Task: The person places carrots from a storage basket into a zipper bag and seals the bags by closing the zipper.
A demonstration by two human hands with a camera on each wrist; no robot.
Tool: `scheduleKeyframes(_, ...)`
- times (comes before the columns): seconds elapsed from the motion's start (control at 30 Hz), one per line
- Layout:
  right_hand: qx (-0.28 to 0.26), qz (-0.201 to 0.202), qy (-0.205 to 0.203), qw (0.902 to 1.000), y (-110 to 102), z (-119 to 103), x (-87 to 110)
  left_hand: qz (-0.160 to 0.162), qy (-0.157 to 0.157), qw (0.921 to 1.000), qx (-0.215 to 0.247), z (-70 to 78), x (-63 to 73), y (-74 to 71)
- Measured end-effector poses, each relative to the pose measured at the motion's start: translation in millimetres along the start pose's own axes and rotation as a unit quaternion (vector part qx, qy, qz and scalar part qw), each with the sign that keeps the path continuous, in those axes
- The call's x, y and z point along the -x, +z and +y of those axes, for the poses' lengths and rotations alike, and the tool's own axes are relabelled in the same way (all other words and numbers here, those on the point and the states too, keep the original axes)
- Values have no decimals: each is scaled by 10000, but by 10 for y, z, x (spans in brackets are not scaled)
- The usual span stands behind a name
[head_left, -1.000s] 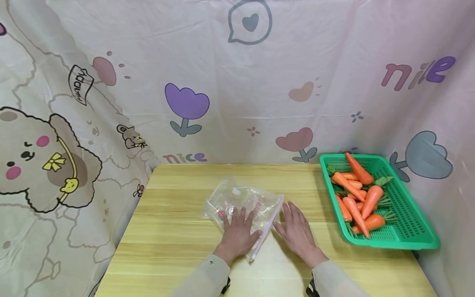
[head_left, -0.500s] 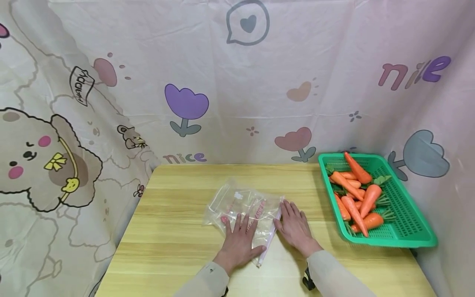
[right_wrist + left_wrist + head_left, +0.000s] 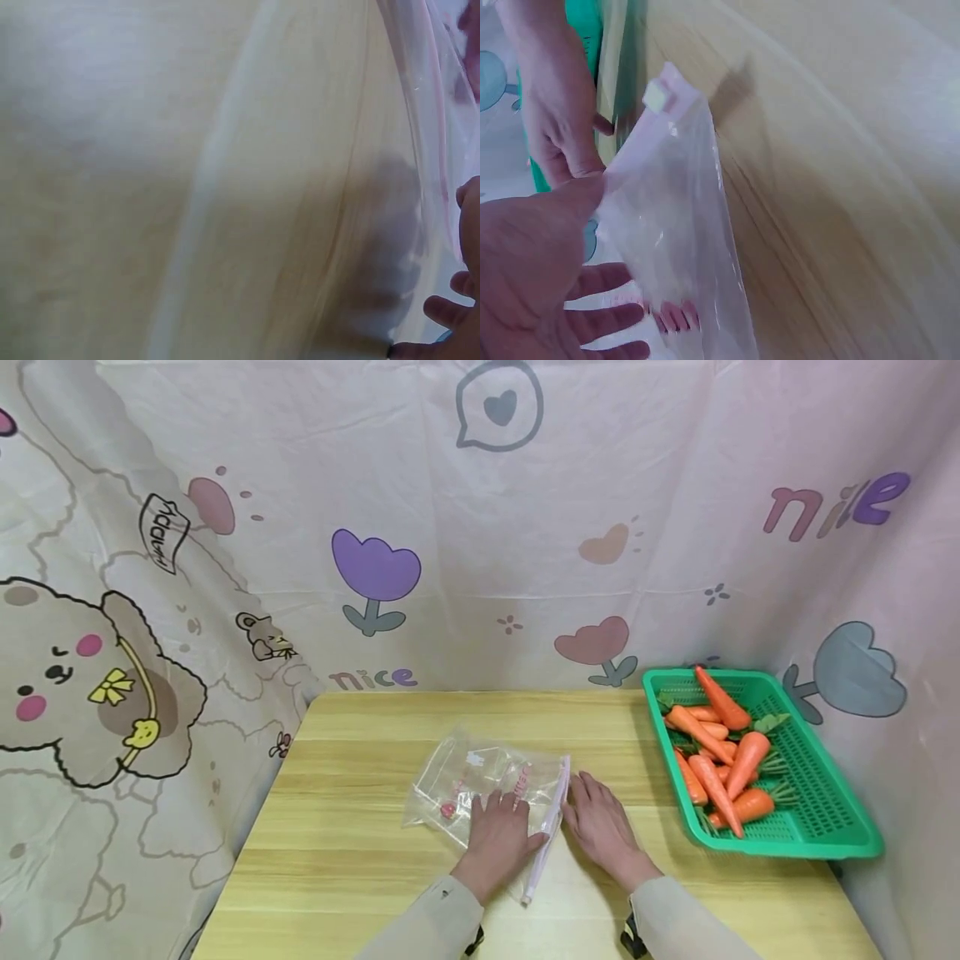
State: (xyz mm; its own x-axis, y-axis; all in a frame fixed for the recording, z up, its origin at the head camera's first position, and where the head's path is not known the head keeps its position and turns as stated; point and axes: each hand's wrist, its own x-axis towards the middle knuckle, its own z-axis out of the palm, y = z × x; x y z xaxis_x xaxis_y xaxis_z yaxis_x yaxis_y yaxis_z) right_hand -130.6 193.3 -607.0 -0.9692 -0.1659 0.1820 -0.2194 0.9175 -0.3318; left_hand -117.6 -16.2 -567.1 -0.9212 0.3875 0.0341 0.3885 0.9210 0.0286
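A clear zip bag (image 3: 487,770) with pink print lies on the wooden table, its pale pink zip strip (image 3: 553,814) facing right. My left hand (image 3: 497,842) rests over the bag, fingers spread, thumb reaching the strip. In the left wrist view, a whitish slider (image 3: 658,97) sits at the strip's end, and the thumb touches the bag's edge while the fingers stay loosely extended. Just right of the strip is my right hand (image 3: 602,828), fingers fairly straight, thumb side close against the strip. In the right wrist view its thumb (image 3: 469,217) is right by the bag's edge.
At the table's right stands a green plastic basket (image 3: 832,810) holding several carrots (image 3: 723,785) with green tops. Behind and to the left hangs a printed curtain (image 3: 480,527) that meets the table's back edge. The wooden table (image 3: 337,843) extends left of the bag.
My left hand has shifted a little right across the bag, its fingers more bent. The right hand moved onto the strip, then slightly off it. The bag's zip end has swung slightly right.
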Motion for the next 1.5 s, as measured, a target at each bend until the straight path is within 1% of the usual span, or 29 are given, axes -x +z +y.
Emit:
scheduleKeyframes(0.17, 70, 189, 41, 9998, -14, 45, 131, 352, 272, 9985, -320, 131, -167, 65)
scheduleKeyframes(0.23, 68, 259, 42, 9996, -19, 52, 172, 393, 297, 9977, -476, 164, -217, 82)
scheduleKeyframes(0.3, 72, 302, 27, 9995, -18, 56, 206, 362, 282, 9974, -556, 185, -259, 93)
scheduleKeyframes(0.4, 87, 338, 5, 9994, -11, 57, 247, 192, 225, 9982, -527, 208, -319, 96)
scheduleKeyframes(0.47, 66, 339, 12, 9994, -4, 44, 259, 87, 150, 9991, -396, 204, -350, 84)
scheduleKeyframes(0.53, 11, 342, 29, 9994, -3, 16, 258, 37, 38, 9997, -228, 184, -374, 43)
scheduleKeyframes(0.6, -10, 390, 15, 9992, -9, -15, 253, 54, -97, 9999, -29, 158, -393, -19)
scheduleKeyframes(0.67, -7, 529, -72, 9986, -28, -50, 238, 177, -223, 9995, 139, 131, -404, -106)
scheduleKeyframes(0.73, 16, 768, -216, 9968, -57, -91, 207, 340, -277, 9988, 209, 95, -409, -211)
scheduleKeyframes(0.83, -7, 1149, -387, 9926, -130, -180, 130, 598, -265, 9977, 149, 35, -407, -391)
scheduleKeyframes(0.9, -129, 1286, -386, 9909, -199, -267, 67, 762, -224, 9968, 75, -5, -403, -516)
scheduleKeyframes(0.97, -300, 1271, -288, 9910, -278, -367, -2, 904, -186, 9957, -10, -40, -396, -639)
scheduleKeyframes(1.03, -534, 1168, -101, 9917, -367, -471, -73, 1071, -162, 9941, -83, -66, -391, -750)
scheduleKeyframes(1.13, -906, 1075, 188, 9899, -508, -609, -178, 1381, -152, 9903, -63, -88, -379, -885)
scheduleKeyframes(1.2, -1093, 1077, 290, 9877, -597, -686, -244, 1557, -195, 9876, 18, -104, -367, -973)
scheduleKeyframes(1.27, -1128, 1151, 288, 9865, -676, -739, -306, 1556, -271, 9872, 199, -124, -346, -1083)
scheduleKeyframes(1.3, -1111, 1168, 281, 9865, -718, -753, -339, 1494, -325, 9878, 293, -141, -333, -1150)
scheduleKeyframes(1.4, -942, 1102, 308, 9890, -886, -760, -439, 1067, -654, 9905, 563, -221, -261, -1417)
scheduleKeyframes(1.5, -752, 925, 513, 9915, -1151, -724, -542, 705, -1042, 9901, 624, -328, -149, -1753)
